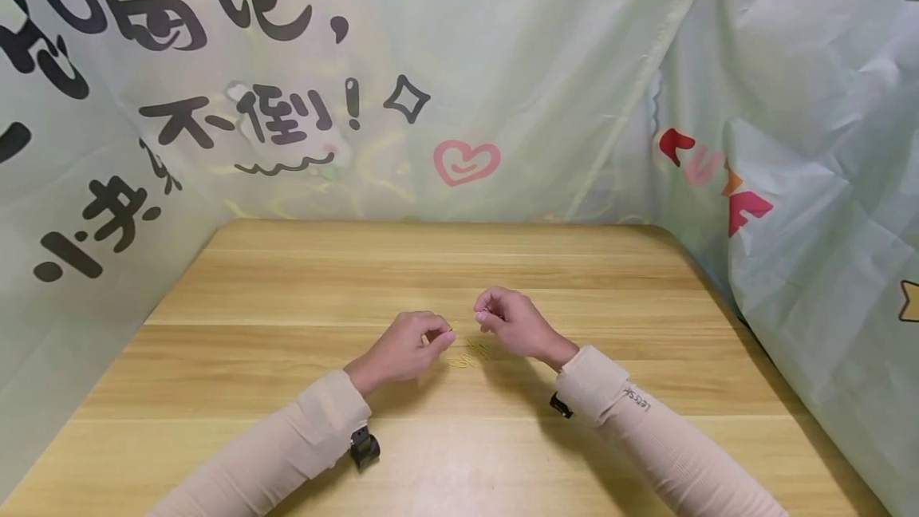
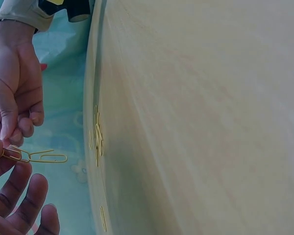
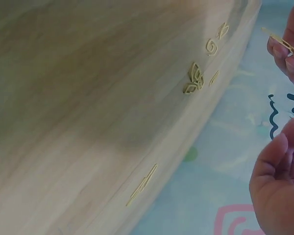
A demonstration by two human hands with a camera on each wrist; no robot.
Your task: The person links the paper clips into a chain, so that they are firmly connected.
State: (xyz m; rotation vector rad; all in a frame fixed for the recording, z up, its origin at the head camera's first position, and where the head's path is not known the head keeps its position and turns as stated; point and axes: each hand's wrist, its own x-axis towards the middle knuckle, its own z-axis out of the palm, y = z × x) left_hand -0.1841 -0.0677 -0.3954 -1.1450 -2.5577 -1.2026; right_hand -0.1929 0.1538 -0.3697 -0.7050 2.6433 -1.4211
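Observation:
My left hand (image 1: pixel 409 345) is raised over the table, its thumb and index finger pinching yellow wire paper clips (image 2: pixel 49 156) that look hooked together. In the left wrist view, the other fingers (image 2: pixel 32 200) of that hand are spread loosely below. My right hand (image 1: pixel 513 324) hangs to the right and a little farther back, thumb and fingertips drawn together on what looks like a small paper clip, mostly hidden by the fingers. Loose yellow paper clips (image 1: pixel 463 360) lie on the table beneath and between both hands.
The wooden table (image 1: pixel 287 278) has rounded far corners. Printed fabric (image 1: pixel 538 102) hangs behind it and along both sides. In the right wrist view, several clips (image 3: pixel 195 81) form a small cluster, with other clips (image 3: pixel 143 183) lying apart. Each wrist carries a black camera (image 1: pixel 364 447).

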